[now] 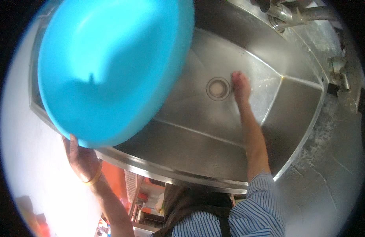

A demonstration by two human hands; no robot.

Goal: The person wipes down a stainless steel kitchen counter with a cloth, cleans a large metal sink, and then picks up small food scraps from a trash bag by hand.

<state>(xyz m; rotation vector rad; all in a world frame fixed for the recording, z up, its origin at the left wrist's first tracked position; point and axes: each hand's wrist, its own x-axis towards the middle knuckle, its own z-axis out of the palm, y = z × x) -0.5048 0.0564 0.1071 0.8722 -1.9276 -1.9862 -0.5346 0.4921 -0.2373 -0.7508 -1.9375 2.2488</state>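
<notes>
A large bright-blue plastic basin point(111, 97) is tilted up over the left part of a stainless-steel sink point(197, 130). My left hand point(83, 161) grips its near rim, thumb on the inner side, with a yellow band on the wrist. Down in the sink, my right hand point(241, 86) is at the floor just right of the round drain point(218, 89). Its fingers look curled and are blurred, so whether anything small is under them cannot be told. The basin hides the left end of the sink.
Metal pipework with a tap point(284, 14) stands at the far right corner, and another valve point(338, 68) is on the right. A worn grey wall surface point(324, 160) borders the sink's right rim. Shelves point(147, 204) with assorted items show below the front edge.
</notes>
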